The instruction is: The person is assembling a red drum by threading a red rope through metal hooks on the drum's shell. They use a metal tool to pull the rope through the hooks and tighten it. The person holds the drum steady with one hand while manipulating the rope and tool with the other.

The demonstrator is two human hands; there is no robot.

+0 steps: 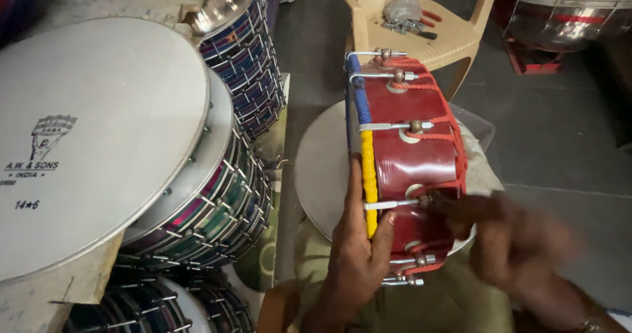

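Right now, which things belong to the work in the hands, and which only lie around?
In hand:
- red drum, on its side
- left hand on its rim
- right hand, blurred, at a tuning rod

Lying about:
- stacked drums
- plastic chair
- pliers

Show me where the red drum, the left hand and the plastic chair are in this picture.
red drum [408, 158]: head view, on its glossy red shell.
left hand [359, 247]: head view, on the back of the hand.
plastic chair [454, 40]: head view, on the bare right part of its beige seat.
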